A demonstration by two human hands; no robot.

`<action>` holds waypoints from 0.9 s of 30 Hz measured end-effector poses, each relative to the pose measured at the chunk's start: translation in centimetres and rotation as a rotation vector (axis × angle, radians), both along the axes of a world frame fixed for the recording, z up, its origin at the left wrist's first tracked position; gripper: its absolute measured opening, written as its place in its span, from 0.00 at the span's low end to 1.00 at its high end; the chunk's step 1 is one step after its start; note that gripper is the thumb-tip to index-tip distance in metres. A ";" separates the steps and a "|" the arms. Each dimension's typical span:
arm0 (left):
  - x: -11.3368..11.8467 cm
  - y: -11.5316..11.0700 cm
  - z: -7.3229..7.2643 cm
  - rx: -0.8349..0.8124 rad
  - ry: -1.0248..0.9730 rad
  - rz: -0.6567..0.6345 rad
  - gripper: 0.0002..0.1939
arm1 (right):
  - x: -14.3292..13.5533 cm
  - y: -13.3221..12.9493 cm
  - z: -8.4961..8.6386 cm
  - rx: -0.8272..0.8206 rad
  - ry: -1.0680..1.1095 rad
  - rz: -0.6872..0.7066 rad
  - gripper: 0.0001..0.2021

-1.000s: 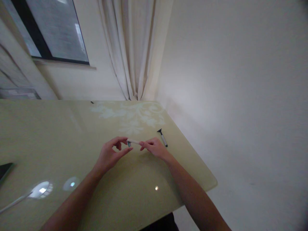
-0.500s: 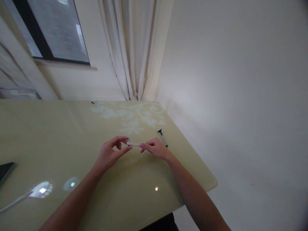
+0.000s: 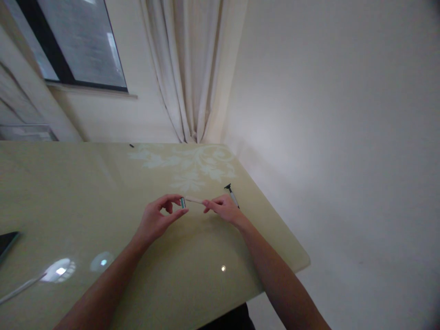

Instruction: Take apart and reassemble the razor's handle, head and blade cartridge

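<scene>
A: Hands first?
B: Left hand, centre of frame: thumb and forefinger pinching a small rectangular piece by its two ends. Piece stands upright, pale and dark with a green stripe.
A: And the right hand?
B: Just right of centre. Thumb and fingers pinching a slim pale stick, which points left. Its tip sits right beside the piece; contact or a hair's gap, cannot tell.
A: Anything near?
B: Razor lying directly behind the right hand, dark head toward the top of the frame, grey handle partly covered by the hand.
A: Surface?
B: Glossy yellowish counter, pale floral pattern toward its far edge, lamp reflections in the lower left. Tiny dark object at that far edge.
A: Margins?
B: Dark flat object cut off at the left border, white cable below it. Window upper left; pale curtain top centre.
</scene>
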State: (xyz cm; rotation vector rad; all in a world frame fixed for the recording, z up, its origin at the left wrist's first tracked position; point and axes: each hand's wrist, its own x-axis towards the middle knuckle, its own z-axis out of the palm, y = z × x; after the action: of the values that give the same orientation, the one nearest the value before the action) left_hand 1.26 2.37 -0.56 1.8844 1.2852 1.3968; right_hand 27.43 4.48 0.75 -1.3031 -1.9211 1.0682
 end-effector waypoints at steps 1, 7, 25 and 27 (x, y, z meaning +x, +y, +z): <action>0.0 0.0 0.0 0.002 -0.002 0.003 0.17 | 0.0 0.0 0.0 -0.012 0.007 0.032 0.34; -0.1 0.0 0.0 0.008 0.001 0.001 0.17 | -0.1 0.1 -0.2 0.045 -0.042 -0.021 0.34; -0.1 0.0 0.2 0.006 0.002 0.021 0.18 | -0.2 0.0 -0.3 0.023 -0.047 -0.023 0.35; 0.0 -0.1 0.3 0.002 -0.003 0.013 0.17 | -0.3 -0.1 -0.2 0.002 -0.010 0.037 0.34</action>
State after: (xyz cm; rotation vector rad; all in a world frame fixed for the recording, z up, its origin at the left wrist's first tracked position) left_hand 1.27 2.32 -0.26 1.8778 1.2972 1.4073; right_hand 27.16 4.34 0.51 -1.2788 -1.9595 1.0798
